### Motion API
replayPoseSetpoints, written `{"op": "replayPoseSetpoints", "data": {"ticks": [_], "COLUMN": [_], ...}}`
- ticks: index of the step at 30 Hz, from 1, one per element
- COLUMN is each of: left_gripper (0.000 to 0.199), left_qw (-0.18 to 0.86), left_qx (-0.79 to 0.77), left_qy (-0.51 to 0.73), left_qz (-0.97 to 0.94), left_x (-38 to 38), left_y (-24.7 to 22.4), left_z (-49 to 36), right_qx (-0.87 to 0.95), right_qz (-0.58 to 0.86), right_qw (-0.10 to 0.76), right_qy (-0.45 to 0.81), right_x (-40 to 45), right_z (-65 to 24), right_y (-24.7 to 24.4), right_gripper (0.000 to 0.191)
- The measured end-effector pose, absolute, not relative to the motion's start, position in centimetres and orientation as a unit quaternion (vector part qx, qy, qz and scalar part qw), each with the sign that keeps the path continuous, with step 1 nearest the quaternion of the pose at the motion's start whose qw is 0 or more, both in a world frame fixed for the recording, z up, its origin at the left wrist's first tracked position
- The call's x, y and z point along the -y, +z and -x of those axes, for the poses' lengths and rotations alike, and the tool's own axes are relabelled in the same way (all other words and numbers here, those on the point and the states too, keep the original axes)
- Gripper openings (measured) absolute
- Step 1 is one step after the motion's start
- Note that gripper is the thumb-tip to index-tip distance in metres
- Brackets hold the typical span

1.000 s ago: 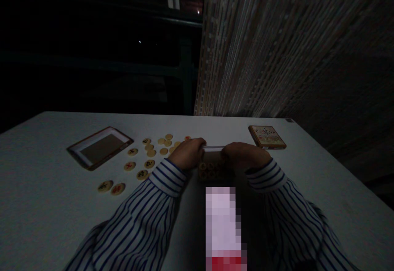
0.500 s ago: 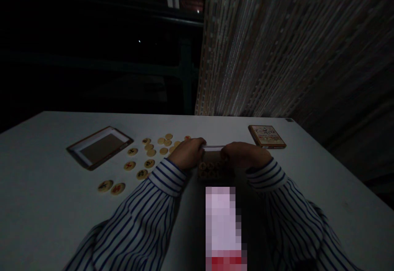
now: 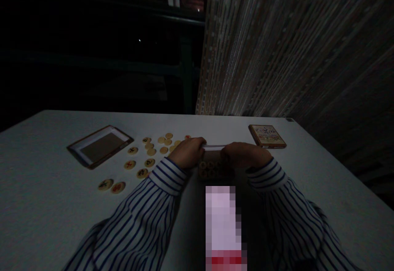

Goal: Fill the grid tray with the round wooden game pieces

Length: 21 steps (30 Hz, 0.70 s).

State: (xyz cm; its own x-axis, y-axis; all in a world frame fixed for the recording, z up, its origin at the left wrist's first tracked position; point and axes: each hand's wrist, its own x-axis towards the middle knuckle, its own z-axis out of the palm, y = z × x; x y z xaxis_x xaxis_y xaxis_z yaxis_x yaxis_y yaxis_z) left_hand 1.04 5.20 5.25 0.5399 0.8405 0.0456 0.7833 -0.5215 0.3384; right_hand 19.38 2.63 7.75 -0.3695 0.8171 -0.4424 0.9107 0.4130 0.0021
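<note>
An open cardboard box [image 3: 212,155] stands between my hands, with several round Chinese chess pieces [image 3: 211,166] laid in rows in its near part. My left hand [image 3: 189,152] is closed on the box's far left corner. At its right side, my right hand [image 3: 246,155] is curled over the edge; its fingertips are dark and partly hidden. More wooden pieces [image 3: 150,152] lie loose to the left of my left hand, some with black or red characters up and some plain side up.
A box lid or shallow tray [image 3: 101,145] lies open at the left of the white table [image 3: 52,205]. A flat printed box [image 3: 267,135] lies at the back right. Beyond the table's far edge hangs a string curtain [image 3: 240,57]. The scene is dim.
</note>
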Motion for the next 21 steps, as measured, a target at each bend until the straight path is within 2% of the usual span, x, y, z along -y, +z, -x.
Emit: {"op": "replayPoseSetpoints", "data": {"ticks": [21], "left_gripper": [0.031], "left_qw": [0.142], "left_qx": [-0.461], "left_qy": [0.106], "left_qz": [-0.869], "left_x": [-5.2], "left_y": [5.17], "left_z": [-1.05], "right_qx": [-0.821], "right_qz": [-0.524], "right_qw": [0.187], "right_qy": [-0.127], "right_x": [-2.43], "right_z": [-19.48], "right_y": [7.94], "right_gripper": [0.029]}}
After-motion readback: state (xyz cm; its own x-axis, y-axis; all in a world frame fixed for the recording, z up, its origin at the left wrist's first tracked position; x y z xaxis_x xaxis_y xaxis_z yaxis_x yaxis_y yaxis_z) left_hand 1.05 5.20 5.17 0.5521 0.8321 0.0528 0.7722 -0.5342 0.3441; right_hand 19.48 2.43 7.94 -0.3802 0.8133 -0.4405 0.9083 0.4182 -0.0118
